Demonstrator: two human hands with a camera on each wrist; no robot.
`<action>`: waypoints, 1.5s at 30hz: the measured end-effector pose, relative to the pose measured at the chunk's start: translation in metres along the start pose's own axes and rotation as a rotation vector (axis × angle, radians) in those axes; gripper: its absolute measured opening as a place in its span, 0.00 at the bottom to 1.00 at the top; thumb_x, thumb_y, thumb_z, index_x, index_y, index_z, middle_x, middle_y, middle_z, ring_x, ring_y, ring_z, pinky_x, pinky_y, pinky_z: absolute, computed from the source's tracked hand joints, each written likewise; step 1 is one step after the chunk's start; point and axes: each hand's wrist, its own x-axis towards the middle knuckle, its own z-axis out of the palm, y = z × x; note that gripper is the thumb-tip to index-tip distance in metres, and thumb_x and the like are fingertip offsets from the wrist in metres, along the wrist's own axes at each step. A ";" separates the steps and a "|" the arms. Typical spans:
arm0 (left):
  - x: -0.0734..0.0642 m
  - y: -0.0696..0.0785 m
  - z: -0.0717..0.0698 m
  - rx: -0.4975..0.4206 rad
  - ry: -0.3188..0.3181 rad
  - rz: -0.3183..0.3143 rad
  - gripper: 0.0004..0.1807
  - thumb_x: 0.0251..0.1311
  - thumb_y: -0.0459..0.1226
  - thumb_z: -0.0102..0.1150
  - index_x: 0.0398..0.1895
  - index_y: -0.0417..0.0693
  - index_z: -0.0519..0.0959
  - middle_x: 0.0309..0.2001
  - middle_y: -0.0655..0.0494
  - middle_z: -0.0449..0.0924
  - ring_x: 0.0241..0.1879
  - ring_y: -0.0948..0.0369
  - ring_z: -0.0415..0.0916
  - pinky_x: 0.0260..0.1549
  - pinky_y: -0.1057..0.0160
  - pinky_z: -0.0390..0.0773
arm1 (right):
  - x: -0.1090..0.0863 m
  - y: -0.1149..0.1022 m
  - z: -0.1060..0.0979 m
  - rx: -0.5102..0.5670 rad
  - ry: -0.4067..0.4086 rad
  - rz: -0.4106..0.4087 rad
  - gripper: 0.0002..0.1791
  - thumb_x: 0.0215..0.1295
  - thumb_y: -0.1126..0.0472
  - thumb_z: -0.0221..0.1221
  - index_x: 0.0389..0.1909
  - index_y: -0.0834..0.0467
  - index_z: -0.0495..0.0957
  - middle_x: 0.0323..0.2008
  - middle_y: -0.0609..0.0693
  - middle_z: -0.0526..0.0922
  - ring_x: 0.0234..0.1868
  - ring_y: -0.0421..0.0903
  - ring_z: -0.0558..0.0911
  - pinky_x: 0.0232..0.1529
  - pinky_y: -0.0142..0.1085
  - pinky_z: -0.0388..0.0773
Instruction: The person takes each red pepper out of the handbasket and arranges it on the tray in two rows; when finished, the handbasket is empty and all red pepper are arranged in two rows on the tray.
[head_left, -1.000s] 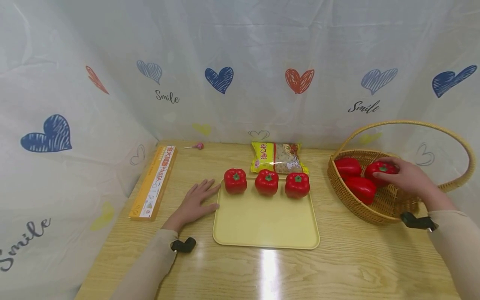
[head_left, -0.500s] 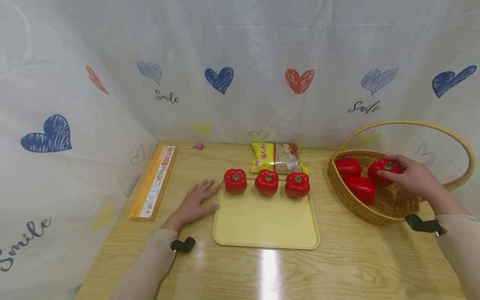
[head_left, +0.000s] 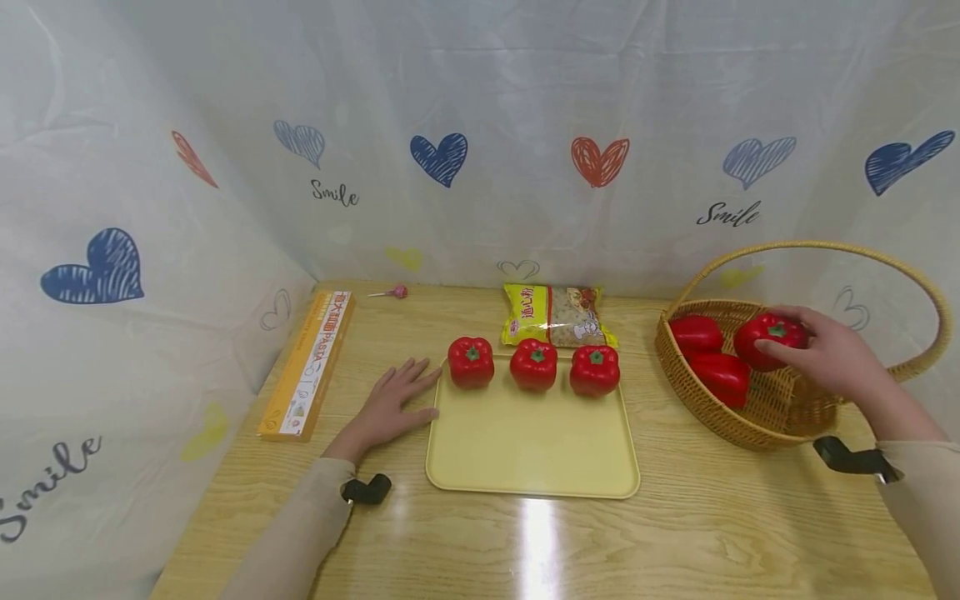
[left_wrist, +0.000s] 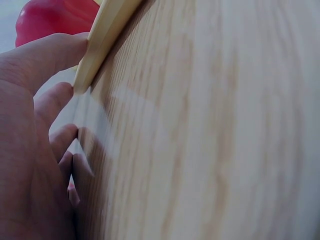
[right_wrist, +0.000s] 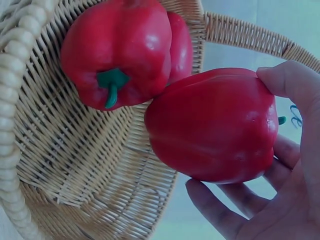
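Observation:
My right hand [head_left: 836,354] grips a red bell pepper [right_wrist: 215,125] with thumb and fingers, over the wicker basket [head_left: 780,421] at the right. Two more red peppers lie on the basket's left side, one nearer [head_left: 720,379] and one farther back [head_left: 696,333]. At the left edge of the yellow tray [head_left: 532,450] my left hand [head_left: 386,408] rests with fingers spread; in the left wrist view its thumb touches the tray rim [left_wrist: 97,47]. Three red peppers stand in a row along the tray's back edge: left [head_left: 471,363], middle [head_left: 533,365], right [head_left: 595,371].
A yellow bag of pasta [head_left: 558,315] lies behind the tray. To the left is a long orange pasta box [head_left: 306,367], with a pink lollipop [head_left: 400,292] near the back edge. The basket's tall handle [head_left: 825,245] arches above it. A printed curtain [head_left: 525,225] hangs behind the table.
My right hand has lifted its pepper slightly and drawn it a little to the right, apart from the other two in the basket. My left hand has stayed still.

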 end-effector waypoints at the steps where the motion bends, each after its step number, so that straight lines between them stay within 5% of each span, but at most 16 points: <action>1: 0.000 0.000 0.000 0.000 -0.001 -0.001 0.40 0.66 0.54 0.62 0.78 0.55 0.64 0.80 0.47 0.54 0.80 0.46 0.42 0.76 0.42 0.36 | -0.001 -0.001 0.000 0.003 0.001 0.002 0.39 0.72 0.45 0.60 0.69 0.69 0.63 0.57 0.79 0.70 0.49 0.75 0.73 0.38 0.59 0.81; 5: 0.000 0.000 0.000 0.002 -0.004 -0.004 0.40 0.66 0.54 0.62 0.78 0.55 0.64 0.80 0.47 0.54 0.80 0.46 0.42 0.76 0.42 0.36 | -0.003 -0.005 -0.001 0.012 0.011 0.003 0.38 0.72 0.45 0.60 0.69 0.69 0.63 0.59 0.79 0.69 0.51 0.76 0.72 0.39 0.61 0.81; 12: 0.000 0.000 -0.001 0.005 -0.003 -0.007 0.40 0.65 0.55 0.62 0.78 0.55 0.64 0.80 0.48 0.54 0.80 0.47 0.42 0.76 0.43 0.36 | -0.006 -0.012 -0.002 0.026 0.032 -0.025 0.37 0.72 0.47 0.61 0.69 0.70 0.65 0.57 0.77 0.71 0.48 0.72 0.74 0.31 0.39 0.77; 45: 0.000 -0.001 0.000 -0.025 0.000 0.001 0.40 0.66 0.53 0.63 0.78 0.54 0.64 0.80 0.46 0.54 0.80 0.46 0.42 0.76 0.41 0.36 | -0.033 -0.062 0.011 0.084 0.037 -0.128 0.35 0.68 0.51 0.67 0.70 0.61 0.69 0.55 0.69 0.76 0.47 0.67 0.78 0.28 0.31 0.78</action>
